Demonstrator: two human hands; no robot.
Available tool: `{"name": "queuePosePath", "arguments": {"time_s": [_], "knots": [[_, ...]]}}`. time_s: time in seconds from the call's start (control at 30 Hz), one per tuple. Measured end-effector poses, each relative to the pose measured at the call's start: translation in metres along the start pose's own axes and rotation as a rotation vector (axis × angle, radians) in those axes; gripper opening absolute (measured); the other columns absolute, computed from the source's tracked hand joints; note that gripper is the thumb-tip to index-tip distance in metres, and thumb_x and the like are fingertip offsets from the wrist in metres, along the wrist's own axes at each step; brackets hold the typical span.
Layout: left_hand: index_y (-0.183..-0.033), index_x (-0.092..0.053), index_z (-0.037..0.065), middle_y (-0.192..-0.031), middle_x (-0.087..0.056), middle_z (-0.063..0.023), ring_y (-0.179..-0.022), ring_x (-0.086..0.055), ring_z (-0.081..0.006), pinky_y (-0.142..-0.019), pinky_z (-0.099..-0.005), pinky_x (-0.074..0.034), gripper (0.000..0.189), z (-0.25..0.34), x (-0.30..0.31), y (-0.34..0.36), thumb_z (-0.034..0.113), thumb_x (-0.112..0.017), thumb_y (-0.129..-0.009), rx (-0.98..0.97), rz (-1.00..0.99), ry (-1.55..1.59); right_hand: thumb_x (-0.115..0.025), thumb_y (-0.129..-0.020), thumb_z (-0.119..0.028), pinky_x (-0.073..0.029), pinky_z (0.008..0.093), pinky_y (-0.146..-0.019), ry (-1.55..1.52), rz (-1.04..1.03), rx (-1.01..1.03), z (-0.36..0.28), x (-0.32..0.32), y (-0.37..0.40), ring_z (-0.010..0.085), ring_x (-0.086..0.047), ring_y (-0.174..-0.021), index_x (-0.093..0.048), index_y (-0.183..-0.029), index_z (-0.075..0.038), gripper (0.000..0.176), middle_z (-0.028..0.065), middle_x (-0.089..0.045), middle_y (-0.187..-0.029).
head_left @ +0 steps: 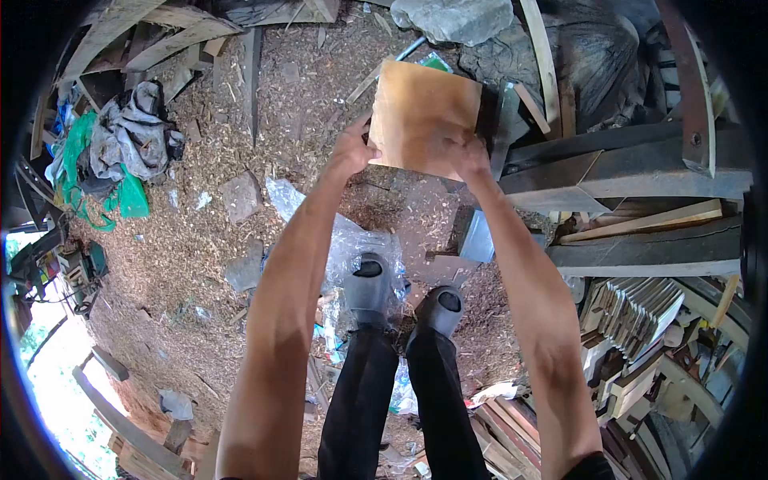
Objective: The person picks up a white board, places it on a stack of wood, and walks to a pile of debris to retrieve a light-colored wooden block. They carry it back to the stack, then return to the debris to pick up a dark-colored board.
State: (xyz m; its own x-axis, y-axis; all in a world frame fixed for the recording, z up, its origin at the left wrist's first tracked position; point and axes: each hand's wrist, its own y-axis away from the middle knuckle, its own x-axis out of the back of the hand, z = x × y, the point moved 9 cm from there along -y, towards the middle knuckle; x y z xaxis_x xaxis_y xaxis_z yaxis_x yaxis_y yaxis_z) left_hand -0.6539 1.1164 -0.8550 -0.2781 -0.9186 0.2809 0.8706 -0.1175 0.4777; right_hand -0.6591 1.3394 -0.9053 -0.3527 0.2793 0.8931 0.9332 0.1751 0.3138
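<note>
l hand (354,150) + r hand (470,158) hold wood panel (424,116) above floor (296,104)

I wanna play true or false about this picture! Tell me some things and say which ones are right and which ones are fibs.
1. The left hand and the right hand both hold the brown board. True.
2. The shoes are bright red. False: the shoes are grey.
3. A crumpled grey cloth lies next to something green. True.
4. The ground is covered in green grass. False: the ground is scattered with wood chips.
5. The person is wearing thick gloves. False: both hands are bare.
6. The trousers are dark. True.
</note>
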Motion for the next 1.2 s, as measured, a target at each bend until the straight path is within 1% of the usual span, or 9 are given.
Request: {"name": "queuePosePath", "arguments": {"time_s": [0.27, 0.63, 0.87, 0.9, 0.93, 1.0, 1.03, 1.07, 1.2], "knots": [[-0.13, -0.023, 0.017, -0.11, -0.051, -0.0161, -0.095, -0.053, -0.0269, -0.08, -0.0341, -0.042, 0.077, 0.005, 0.001, 0.012, 0.004, -0.065, -0.066, 0.038, 0.008, -0.269, -0.055, -0.069, -0.02, -0.031, 0.0359, -0.095, -0.188, 0.097, -0.035, -0.027, 0.047, 0.041, 0.039, -0.028, -0.117, -0.023, -0.125, 0.004, 0.07, 0.0299, -0.015, -0.129], [-0.12, -0.035, 0.014, -0.094, -0.054, -0.0237, -0.088, -0.053, -0.0378, -0.076, -0.0421, -0.044, 0.05, -0.007, -0.006, 0.111, 0.015, -0.054, -0.073, -0.08, 0.185, -0.26, -0.045, -0.068, -0.001, -0.028, 0.0372, -0.097, -0.277, 0.07, -0.087, -0.048, 0.059, 0.127, 0.0404, -0.026, -0.117, -0.027, -0.123, 0.006, 0.058, 0.0299, -0.028, -0.124], [-0.079, -0.047, 0.004, -0.077, -0.052, -0.0192, -0.08, -0.052, -0.0355, -0.063, -0.0425, -0.04, 0.015, 0.03, -0.005, 0.385, 0.019, -0.044, -0.078, 0.272, 0.13, -0.036, -0.045, -0.079, -0.027, -0.031, 0.0371, -0.092, -0.241, -0.445, -0.175, -0.048, 0.103, 0.373, 0.0322, -0.039, -0.111, -0.037, -0.12, -0.004, 0.047, 0.0172, -0.04, -0.121], [-0.093, -0.051, 0.006, -0.082, -0.055, -0.0162, -0.081, -0.053, -0.0312, -0.068, -0.0381, -0.042, 0.024, 0.008, -0.013, 0.426, 0.024, -0.047, -0.078, 0.079, 0.271, -0.23, -0.047, -0.077, -0.029, -0.033, 0.0369, -0.09, -0.028, -0.751, -0.41, 0.003, 0.079, 0.432, 0.032, -0.039, -0.111, -0.039, -0.12, -0.005, 0.049, 0.0182, -0.04, -0.121], [-0.097, -0.052, 0.004, -0.092, -0.056, -0.017, -0.086, -0.054, -0.0318, -0.07, -0.0372, -0.044, 0.03, 0.016, 0.005, 0.486, 0.027, -0.049, -0.077, -0.007, 0.515, -0.062, -0.049, -0.075, -0.032, -0.034, 0.0377, -0.088, 0.118, -0.652, -0.015, 0.007, 0.092, 0.452, 0.0314, -0.041, -0.109, -0.04, -0.119, -0.005, 0.053, 0.0177, -0.042, -0.12], [-0.099, -0.052, 0.001, -0.086, -0.06, -0.0171, -0.08, -0.059, -0.0268, -0.067, -0.0359, -0.046, 0.041, -0.012, 0.029, 0.582, 0.03, -0.059, -0.072, 0.599, 0.408, -0.021, -0.051, -0.073, -0.031, -0.04, 0.0392, -0.075, 0.113, -0.832, -0.353, -0.005, 0.138, 0.488, 0.0287, -0.05, -0.093, -0.052, -0.102, -0.002, 0.041, 0.017, -0.052, -0.103], [-0.103, -0.049, 0.001, -0.078, -0.06, -0.0174, -0.07, -0.06, -0.0234, -0.06, -0.0347, -0.048, 0.039, 0.009, 0.048, 0.628, 0.022, -0.059, -0.071, 0.488, 0.45, 0.106, -0.05, -0.074, -0.03, -0.043, 0.0393, -0.065, 0.157, -0.885, -0.267, 0.052, 0.092, 0.508, 0.0239, -0.055, -0.082, -0.054, -0.095, 0.0, 0.036, 0.0153, -0.056, -0.095], [-0.107, -0.046, 0.002, -0.075, -0.058, -0.0173, -0.063, -0.059, -0.0214, -0.054, -0.0325, -0.047, 0.039, -0.081, 0.016, 0.678, 0.014, -0.057, -0.071, 0.726, 0.612, 0.396, -0.05, -0.074, -0.03, -0.043, 0.0393, -0.065, 0.173, -0.864, -0.208, -0.03, 0.159, 0.478, 0.0239, -0.055, -0.082, -0.054, -0.095, 0.0, 0.036, 0.0153, -0.056, -0.095], [-0.107, -0.044, 0.0, -0.078, -0.057, -0.0161, -0.062, -0.058, -0.0224, -0.052, -0.033, -0.047, 0.038, -0.047, 0.075, 0.834, 0.009, -0.055, -0.072, 0.908, 0.842, 0.719, -0.049, -0.075, -0.027, -0.043, 0.0373, -0.061, 0.092, -0.801, -0.092, -0.194, 0.24, 0.407, 0.0232, -0.055, -0.075, -0.055, -0.093, -0.001, 0.032, 0.0147, -0.057, -0.088]]}}
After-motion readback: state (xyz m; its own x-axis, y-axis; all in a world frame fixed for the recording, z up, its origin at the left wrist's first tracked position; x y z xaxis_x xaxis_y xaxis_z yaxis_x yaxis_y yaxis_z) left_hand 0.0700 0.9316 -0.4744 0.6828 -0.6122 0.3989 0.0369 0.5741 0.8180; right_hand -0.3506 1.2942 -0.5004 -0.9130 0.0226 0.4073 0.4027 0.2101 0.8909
